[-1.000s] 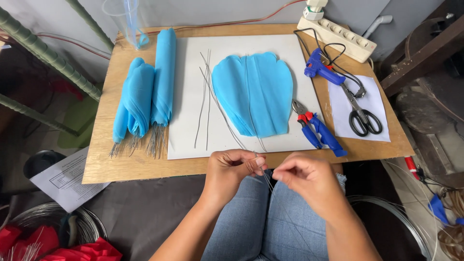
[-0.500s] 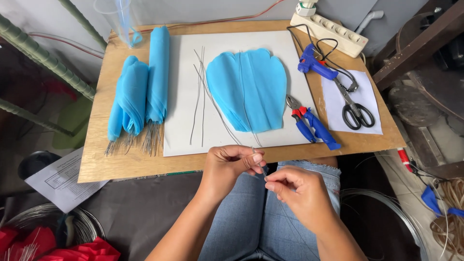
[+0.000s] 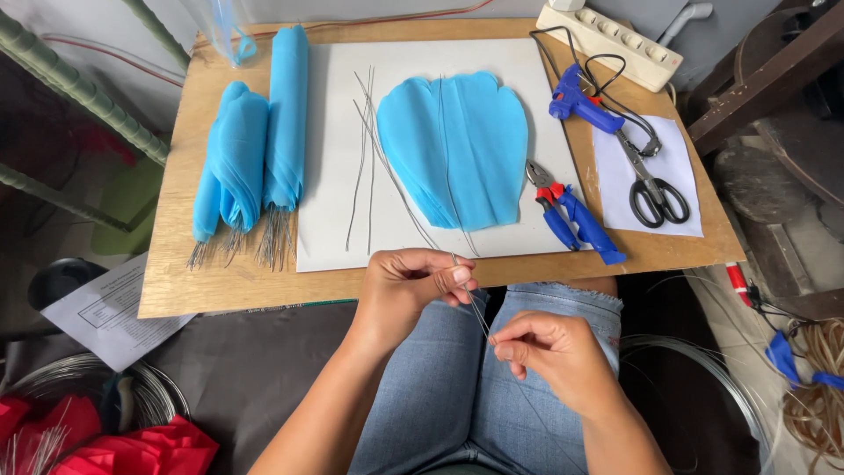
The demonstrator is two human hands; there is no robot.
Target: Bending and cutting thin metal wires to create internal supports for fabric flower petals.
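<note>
Here both hands, left (image 3: 406, 286) & right (image 3: 549, 352), pinch thin wire (image 3: 475, 308) over lap, w/ board (image 3: 229, 281) just ahead.

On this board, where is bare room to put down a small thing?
Free: the white sheet between the wires and the blue rolls; the wood edge below the rolls. Crowded: the right side, with pliers, scissors and glue gun. Both hands pinch a wire.

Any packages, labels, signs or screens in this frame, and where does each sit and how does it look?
Printed sheet: on the floor, lower left, partly under the board; white rectangle with grey print and a boxed form.
Plastic bag: top left edge of the board; clear, with blue trim.
No signs or screens.
</note>
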